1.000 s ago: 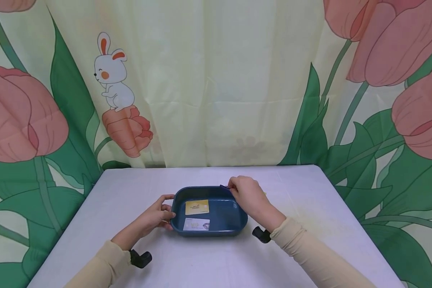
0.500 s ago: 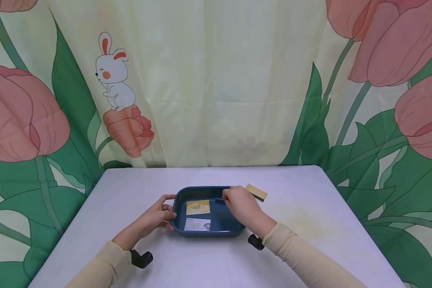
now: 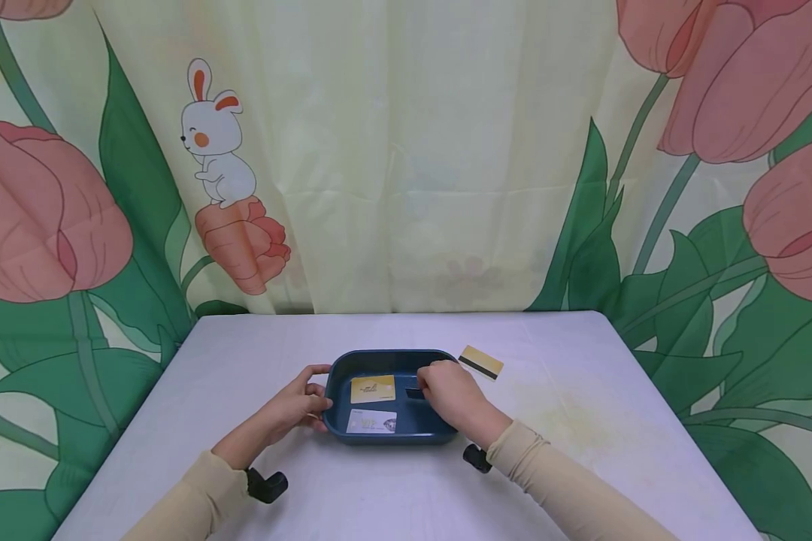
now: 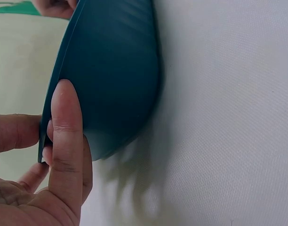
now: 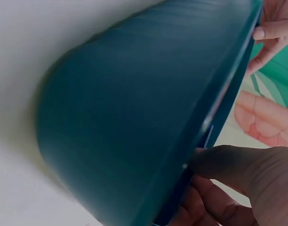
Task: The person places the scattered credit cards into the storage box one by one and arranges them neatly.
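Observation:
A dark blue rectangular tray (image 3: 406, 433) with rounded corners sits on the table. My left hand (image 3: 294, 407) holds its left end, with the thumb (image 4: 66, 132) against the outer wall and the rim between thumb and fingers. Reaching in over the right end, my right hand (image 3: 456, 400) pinches a dark card (image 3: 414, 393) low inside the tray; most of that card is hidden by the fingers. On the tray's floor, at the left, lie a yellow card (image 3: 372, 389) and, nearer me, a white card (image 3: 372, 421).
Just past the tray's back right corner, another yellow card (image 3: 480, 362) with a dark stripe lies on the white-covered table (image 3: 352, 496). A printed curtain (image 3: 406, 188) hangs behind the table's far edge. Black wrist cameras show under both sleeves.
My right hand has brought the dark card from the tray's back right rim down and toward me into the tray. The striped yellow card has come into sight. My left hand stays put.

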The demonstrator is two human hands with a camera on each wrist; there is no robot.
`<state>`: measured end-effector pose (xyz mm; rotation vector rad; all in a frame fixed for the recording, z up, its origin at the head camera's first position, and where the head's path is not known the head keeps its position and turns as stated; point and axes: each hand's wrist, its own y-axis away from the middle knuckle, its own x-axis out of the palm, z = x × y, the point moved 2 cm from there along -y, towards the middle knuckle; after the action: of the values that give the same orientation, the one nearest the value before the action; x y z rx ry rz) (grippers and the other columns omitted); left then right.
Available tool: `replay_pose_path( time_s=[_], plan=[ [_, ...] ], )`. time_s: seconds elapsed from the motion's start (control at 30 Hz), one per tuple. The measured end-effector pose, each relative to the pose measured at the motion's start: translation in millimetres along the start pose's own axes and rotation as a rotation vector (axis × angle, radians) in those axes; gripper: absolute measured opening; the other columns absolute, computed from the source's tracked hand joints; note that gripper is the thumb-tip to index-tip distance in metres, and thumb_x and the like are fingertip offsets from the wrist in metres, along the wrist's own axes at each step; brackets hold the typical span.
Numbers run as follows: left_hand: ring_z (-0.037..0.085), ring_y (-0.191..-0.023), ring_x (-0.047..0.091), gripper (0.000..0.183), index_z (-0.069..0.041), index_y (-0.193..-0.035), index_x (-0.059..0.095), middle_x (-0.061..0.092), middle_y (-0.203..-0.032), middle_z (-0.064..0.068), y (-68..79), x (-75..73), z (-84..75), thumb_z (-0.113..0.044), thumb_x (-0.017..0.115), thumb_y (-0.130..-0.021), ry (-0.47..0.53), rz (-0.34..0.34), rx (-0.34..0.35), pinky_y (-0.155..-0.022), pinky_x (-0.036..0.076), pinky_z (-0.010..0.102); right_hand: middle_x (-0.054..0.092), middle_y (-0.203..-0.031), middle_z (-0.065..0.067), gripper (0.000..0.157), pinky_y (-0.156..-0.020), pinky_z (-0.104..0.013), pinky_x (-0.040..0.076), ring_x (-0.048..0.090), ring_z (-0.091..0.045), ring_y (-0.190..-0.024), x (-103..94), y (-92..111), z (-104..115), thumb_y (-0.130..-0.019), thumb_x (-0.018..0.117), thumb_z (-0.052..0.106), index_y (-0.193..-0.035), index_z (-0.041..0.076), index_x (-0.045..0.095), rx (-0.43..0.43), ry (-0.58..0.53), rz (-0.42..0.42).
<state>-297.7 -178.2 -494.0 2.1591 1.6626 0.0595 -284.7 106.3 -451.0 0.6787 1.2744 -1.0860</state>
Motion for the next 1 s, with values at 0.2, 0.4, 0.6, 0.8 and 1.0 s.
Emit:
replay_pose_path(
  time_s=[0.2,0.4,0.6,0.8,1.0],
  plan=[
    [0.023,-0.069,0.063,0.069,-0.013,-0.156,0.031,0.054,-0.101,0.012,-0.8,-0.4,0.1,0.002,0.061,-0.095,0.007,0.007,0.004,-0.062,0.061,0.032,0.07,-0.082,-0.002,0.008,-0.07,-0.03,0.059,0.061,-0.012,-0.073,3.3,3,-5,-0.091,0.073,0.004,-0.085,0.01,0.075,-0.046,0.009,0.018],
    [0.023,-0.069,0.063,0.07,-0.013,-0.156,0.031,0.054,-0.102,0.013,-0.9,-1.0,1.3,0.002,0.062,-0.095,0.008,0.003,0.002,-0.062,0.061,0.032,0.068,-0.077,0.001,0.011,-0.067,-0.027,0.055,0.057,-0.01,-0.069,7.3,2,-6,-0.092,0.071,0.004,-0.084,0.009,0.076,-0.099,0.018,0.087],
    [0.023,-0.071,0.063,0.069,-0.013,-0.156,0.032,0.054,-0.103,0.013,0.0,0.1,1.0,0.002,0.061,-0.095,0.001,-0.004,0.0,-0.063,0.061,0.032,0.067,-0.074,0.003,0.014,-0.064,-0.026,0.054,0.055,-0.009,-0.067,11.7,0,-7,-0.091,0.072,0.004,-0.079,0.012,0.075,-0.129,0.066,0.082],
    [0.024,-0.071,0.063,0.069,-0.013,-0.156,0.032,0.055,-0.103,0.013,-0.2,0.1,1.0,0.002,0.062,-0.095,0.0,-0.007,-0.002,-0.063,0.061,0.033,0.067,-0.069,0.005,0.017,-0.061,-0.027,0.054,0.056,-0.009,-0.062,13.0,-5,-11,-0.087,0.077,0.009,-0.072,0.016,0.072,-0.171,0.144,0.025],
    [0.024,-0.072,0.063,0.07,-0.013,-0.157,0.031,0.055,-0.102,0.013,-1.4,-0.7,1.8,0.001,0.062,-0.095,-0.001,-0.002,0.0,-0.063,0.061,0.033,0.069,-0.068,0.006,0.017,-0.059,-0.026,0.053,0.057,-0.008,-0.06,12.7,-12,-13,-0.087,0.078,0.012,-0.071,0.017,0.073,-0.176,0.187,0.003]
  ],
)
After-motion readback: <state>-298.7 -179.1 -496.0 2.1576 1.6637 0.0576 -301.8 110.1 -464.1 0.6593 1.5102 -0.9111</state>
